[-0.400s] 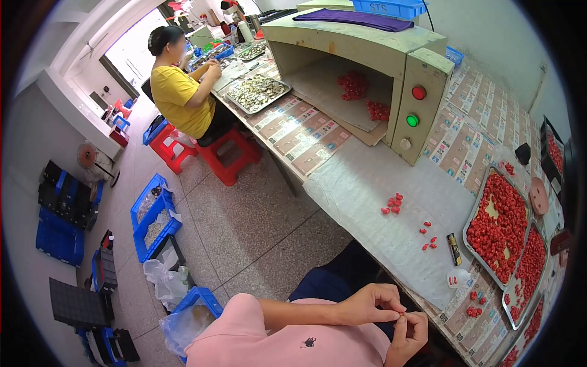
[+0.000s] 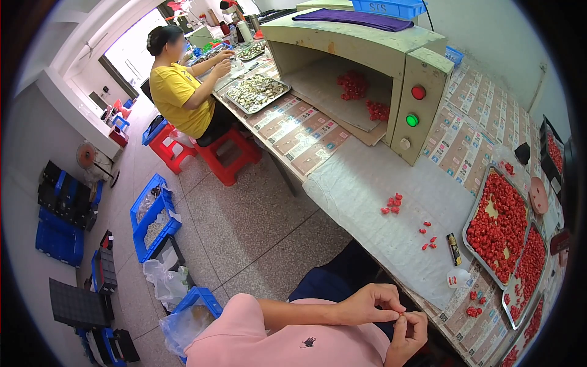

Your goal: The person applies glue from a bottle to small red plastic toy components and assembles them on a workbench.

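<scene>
Just off the table's near edge, my left hand [image 2: 369, 304] and my right hand [image 2: 408, 338] meet fingertip to fingertip. Both are closed in a pinch around a tiny reddish piece [image 2: 401, 314], mostly covered by the fingers, so its kind is unclear. On the white sheet [image 2: 354, 183] beyond them lie a small cluster of red pieces [image 2: 394, 203] and several loose red pieces [image 2: 430, 243]. A dark tube with a gold end [image 2: 454, 249] and a small white bottle [image 2: 458, 278] lie to the right of these. More red pieces [image 2: 474, 312] rest near the bottle.
Metal trays [image 2: 469, 229] of red pieces stand at the right. A beige machine [image 2: 422, 104] with red and green buttons has red piles in its opening. At the far left of the table, a person in yellow [image 2: 177, 92] sits by a tray [image 2: 257, 92]. Blue crates [image 2: 147, 244] stand on the floor.
My hands hold almost the same place, with only a slight shift at the fingertips. The other person's hands have lifted and moved apart.
</scene>
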### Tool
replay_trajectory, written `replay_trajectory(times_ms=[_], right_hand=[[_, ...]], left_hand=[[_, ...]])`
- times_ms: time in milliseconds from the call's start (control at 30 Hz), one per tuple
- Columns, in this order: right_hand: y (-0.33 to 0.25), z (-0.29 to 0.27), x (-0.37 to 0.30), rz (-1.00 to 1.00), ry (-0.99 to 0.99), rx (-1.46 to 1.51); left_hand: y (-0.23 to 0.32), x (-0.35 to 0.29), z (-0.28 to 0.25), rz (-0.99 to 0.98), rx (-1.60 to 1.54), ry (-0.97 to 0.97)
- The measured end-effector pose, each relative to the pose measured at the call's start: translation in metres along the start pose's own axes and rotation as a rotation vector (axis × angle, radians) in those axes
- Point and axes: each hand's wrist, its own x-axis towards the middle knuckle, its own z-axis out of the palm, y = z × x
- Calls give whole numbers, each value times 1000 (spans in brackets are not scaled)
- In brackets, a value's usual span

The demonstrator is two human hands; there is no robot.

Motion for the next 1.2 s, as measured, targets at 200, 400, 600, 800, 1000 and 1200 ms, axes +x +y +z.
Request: replay_trajectory(times_ms=[200, 400, 600, 800, 1000, 1200], right_hand=[[3, -2, -2, 29, -16, 44], [24, 6, -22, 176, 46, 229], [18, 5, -11, 83, 27, 216], [18, 3, -5, 146, 34, 218], [25, 4, -6, 141, -31, 270], [29, 5, -11, 136, -14, 278]], left_hand=[[1, -1, 3, -7, 3, 4], [-1, -2, 3, -11, 10, -10], [1, 0, 2, 42, 137, 31], [6, 1, 1, -47, 58, -7], [3, 4, -1, -141, 44, 29], [1, 1, 0, -168, 61, 31]])
